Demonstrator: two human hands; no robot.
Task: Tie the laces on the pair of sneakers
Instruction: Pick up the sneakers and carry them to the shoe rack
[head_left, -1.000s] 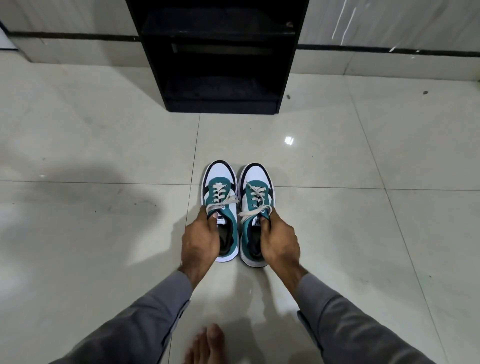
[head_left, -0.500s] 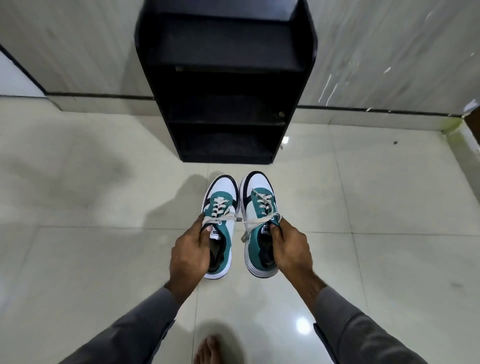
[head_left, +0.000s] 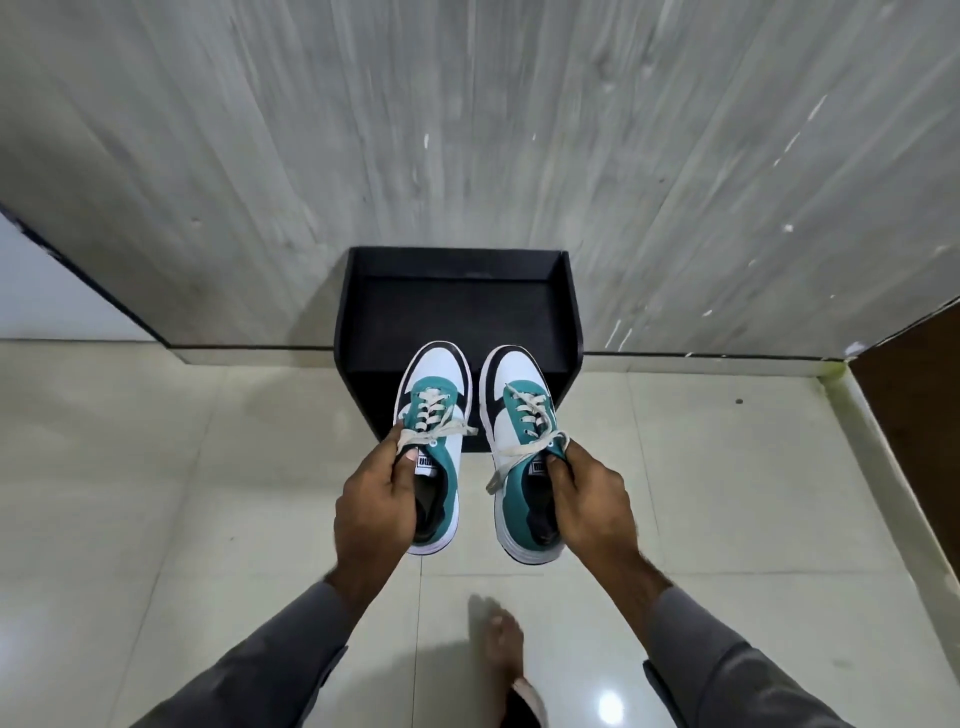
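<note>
Two white, teal and black sneakers hang in the air above the floor, toes pointing away from me. My left hand (head_left: 371, 506) grips the left sneaker (head_left: 435, 410) at its collar, thumb inside by the tongue. My right hand (head_left: 589, 501) grips the right sneaker (head_left: 517, 415) the same way. Cream laces cross both shoes; loose ends trail sideways off each, and one end of the right shoe's lace (head_left: 501, 475) dangles down. The toes of both shoes overlap the front of the black shelf unit (head_left: 457, 306).
The black shelf unit stands against a grey streaked wall (head_left: 467, 130), seen from above. Glossy cream floor tiles (head_left: 156, 493) spread around. My bare foot (head_left: 501, 644) is on the floor below the shoes. A brown panel (head_left: 919, 395) borders the right.
Both hands have lifted the sneakers off the floor and carried them up and forward over the shelf unit. The view rose and tilted, so the shelf top shows.
</note>
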